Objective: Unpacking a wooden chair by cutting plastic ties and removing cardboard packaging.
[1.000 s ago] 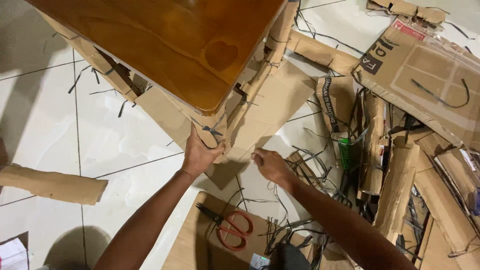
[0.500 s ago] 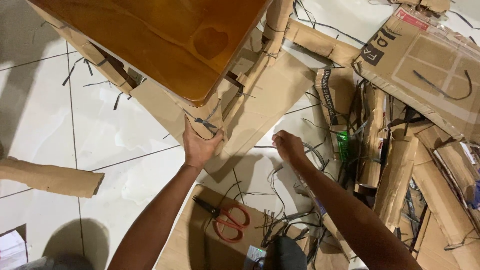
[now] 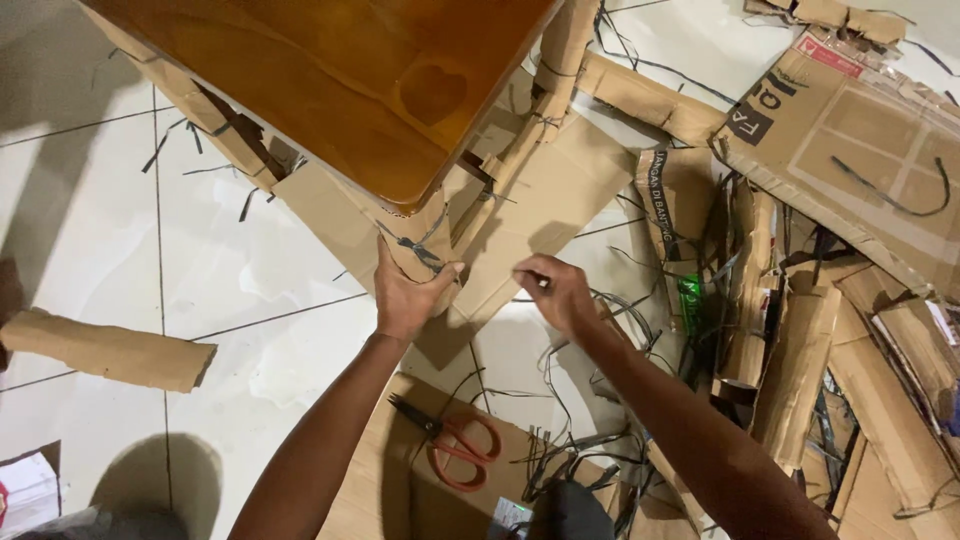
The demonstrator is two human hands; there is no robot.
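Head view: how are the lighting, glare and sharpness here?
Head view: lit from above, with soft glare patches on the white floor tiles and a sheen on the wooden tabletop; dark shadows fall at bottom left and under the table. The left hand and red-handled scissors are sharp; the right hand is slightly soft.

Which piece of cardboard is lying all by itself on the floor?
The long strip of cardboard at the far left, flat on the white floor tiles. The other pieces are heaped together at the right or wrapped around the wooden table.
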